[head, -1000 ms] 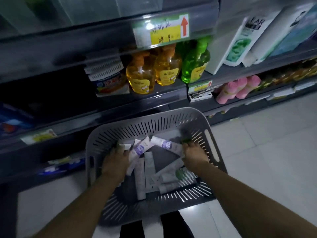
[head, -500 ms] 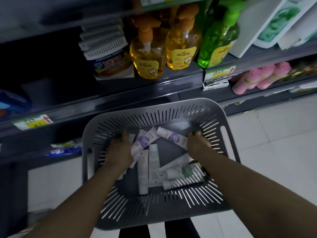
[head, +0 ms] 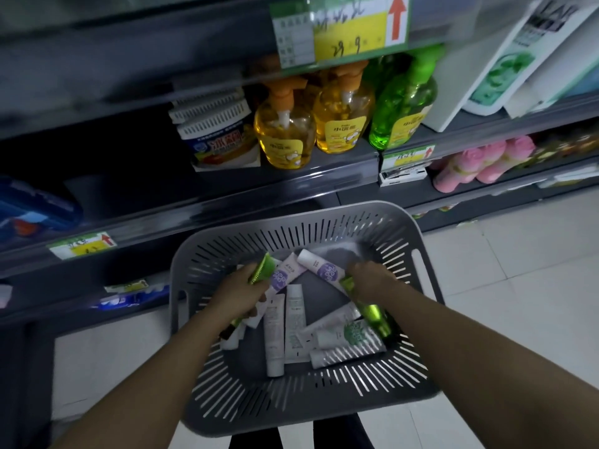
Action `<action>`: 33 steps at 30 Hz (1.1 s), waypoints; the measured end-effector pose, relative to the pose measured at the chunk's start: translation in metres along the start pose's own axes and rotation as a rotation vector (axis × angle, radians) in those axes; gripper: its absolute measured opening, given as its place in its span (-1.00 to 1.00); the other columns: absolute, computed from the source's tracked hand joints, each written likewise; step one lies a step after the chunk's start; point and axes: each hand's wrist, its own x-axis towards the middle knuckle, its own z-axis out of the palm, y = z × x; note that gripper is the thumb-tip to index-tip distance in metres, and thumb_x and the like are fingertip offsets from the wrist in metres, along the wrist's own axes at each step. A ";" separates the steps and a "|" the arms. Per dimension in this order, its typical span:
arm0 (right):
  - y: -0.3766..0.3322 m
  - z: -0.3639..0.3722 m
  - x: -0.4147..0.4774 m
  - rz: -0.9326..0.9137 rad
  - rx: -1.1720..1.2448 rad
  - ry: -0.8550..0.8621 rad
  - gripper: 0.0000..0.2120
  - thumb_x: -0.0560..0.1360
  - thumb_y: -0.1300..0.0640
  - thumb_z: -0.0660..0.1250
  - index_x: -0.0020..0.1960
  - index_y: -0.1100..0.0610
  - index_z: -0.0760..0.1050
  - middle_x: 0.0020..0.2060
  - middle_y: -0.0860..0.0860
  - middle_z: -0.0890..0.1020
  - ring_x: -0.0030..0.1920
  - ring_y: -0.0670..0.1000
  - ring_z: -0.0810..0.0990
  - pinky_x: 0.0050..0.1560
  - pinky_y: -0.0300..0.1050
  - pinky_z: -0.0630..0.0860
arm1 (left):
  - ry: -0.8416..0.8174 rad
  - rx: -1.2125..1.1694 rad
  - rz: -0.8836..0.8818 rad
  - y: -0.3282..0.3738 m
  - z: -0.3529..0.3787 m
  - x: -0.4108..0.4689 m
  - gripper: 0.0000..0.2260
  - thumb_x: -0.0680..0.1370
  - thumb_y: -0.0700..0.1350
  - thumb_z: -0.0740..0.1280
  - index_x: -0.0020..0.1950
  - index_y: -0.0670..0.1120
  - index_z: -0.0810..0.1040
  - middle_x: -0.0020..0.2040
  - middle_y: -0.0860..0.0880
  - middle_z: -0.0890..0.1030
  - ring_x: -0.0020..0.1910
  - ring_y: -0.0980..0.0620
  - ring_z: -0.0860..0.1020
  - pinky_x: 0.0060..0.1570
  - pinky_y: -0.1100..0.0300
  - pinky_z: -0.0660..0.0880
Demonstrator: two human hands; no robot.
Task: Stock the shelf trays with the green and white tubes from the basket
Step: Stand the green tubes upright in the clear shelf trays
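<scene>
While both hands are inside the grey basket (head: 324, 413), one green tube (head: 262, 269) is gripped in the curled fingers of the left hand (head: 238, 293), and a second green tube (head: 374, 315) in those of the right hand (head: 369, 280). White tubes (head: 275, 338) are scattered on the basket floor. Above, yellow pump bottles (head: 285, 134) and a green bottle (head: 402, 115) are shelved.

In the grey basket (head: 291, 422) white tubes (head: 293, 322) are heaped; on the dark shelf (head: 259, 186) yellow pump bottles (head: 285, 137) and a green bottle (head: 400, 115) are stood.
</scene>
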 end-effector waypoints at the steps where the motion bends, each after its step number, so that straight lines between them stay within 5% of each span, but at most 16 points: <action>1: 0.000 -0.002 -0.006 -0.018 0.032 -0.001 -0.67 0.52 0.10 0.32 0.26 0.16 0.48 0.12 0.14 0.60 0.11 0.13 0.60 0.06 -0.09 0.51 | -0.020 -0.037 0.004 0.004 -0.002 -0.004 -0.78 0.60 0.06 0.21 0.15 0.01 0.52 -0.14 -0.11 0.63 -0.15 -0.17 0.63 -0.16 0.00 0.57; 5: -0.003 -0.018 -0.033 -0.133 0.187 0.032 -0.70 0.47 0.06 0.37 0.19 0.03 0.58 0.07 0.09 0.66 0.07 0.11 0.62 0.05 -0.17 0.48 | 0.005 -0.213 0.004 0.023 -0.015 -0.021 -0.56 0.63 0.17 0.07 -0.09 -0.10 0.59 -0.20 -0.14 0.67 -0.26 -0.10 0.60 -0.08 0.07 0.51; 8: -0.011 -0.044 -0.056 -0.200 0.285 0.098 -0.77 0.52 0.11 0.32 0.15 0.04 0.60 0.04 0.08 0.67 0.06 0.09 0.62 0.05 -0.19 0.47 | -0.014 -0.361 0.062 0.044 -0.028 -0.038 -0.71 0.63 0.05 0.17 -0.07 -0.09 0.58 -0.19 -0.10 0.63 -0.28 -0.02 0.56 -0.15 0.14 0.49; 11: -0.019 -0.079 -0.079 -0.250 0.361 0.214 -0.80 0.54 0.10 0.30 0.14 0.04 0.58 0.05 0.07 0.66 0.09 0.08 0.60 0.03 -0.18 0.45 | -0.035 -0.393 0.222 0.067 -0.042 -0.057 -0.90 0.60 -0.09 0.26 -0.04 0.04 0.57 -0.03 -0.03 0.62 -0.06 0.01 0.56 0.04 0.10 0.47; 15: -0.029 -0.127 -0.109 -0.308 0.450 0.384 -0.82 0.49 0.07 0.40 0.09 0.02 0.58 -0.01 0.00 0.65 -0.02 -0.02 0.58 -0.08 -0.22 0.39 | -0.023 -0.410 0.378 0.100 -0.064 -0.089 -0.83 0.53 -0.29 0.34 0.06 -0.08 0.53 -0.07 0.00 0.59 -0.11 0.06 0.55 -0.18 0.27 0.49; 19: -0.035 -0.165 -0.140 -0.392 0.701 0.525 -0.74 0.37 0.08 0.53 -0.22 -0.05 0.42 -0.31 -0.08 0.53 -0.26 -0.03 0.50 -0.15 -0.07 0.48 | 0.023 -0.391 0.533 0.126 -0.090 -0.119 -0.73 0.39 -0.32 0.46 0.05 -0.26 0.52 -0.12 -0.16 0.59 -0.12 -0.07 0.57 -0.11 0.02 0.55; 24: -0.043 -0.209 -0.183 -0.563 0.887 0.628 -0.77 0.36 0.21 0.54 -0.25 0.03 0.48 -0.35 0.06 0.46 -0.31 0.00 0.42 -0.23 -0.08 0.42 | 0.110 -0.417 0.726 0.156 -0.121 -0.160 -0.81 0.38 -0.25 0.45 -0.07 -0.10 0.52 -0.22 -0.06 0.62 -0.21 -0.04 0.59 -0.16 0.02 0.54; 29: -0.057 -0.241 -0.213 -0.687 1.023 0.631 -0.85 0.39 0.26 0.50 -0.15 0.14 0.53 -0.31 0.18 0.50 -0.25 0.09 0.48 -0.18 -0.02 0.43 | 0.175 -0.416 0.858 0.180 -0.143 -0.199 -0.75 0.55 -0.31 0.31 0.10 0.03 0.53 -0.12 -0.04 0.67 -0.36 0.16 0.58 -0.48 0.27 0.45; 33: -0.068 -0.258 -0.233 -0.736 1.001 0.645 -0.87 0.41 0.23 0.49 -0.14 0.17 0.54 -0.31 0.19 0.54 -0.31 0.07 0.48 -0.31 -0.09 0.41 | 0.227 -0.373 0.914 0.192 -0.153 -0.219 -0.69 0.58 -0.31 0.23 0.12 0.09 0.53 -0.21 -0.01 0.64 -0.16 0.10 0.59 -0.15 0.32 0.48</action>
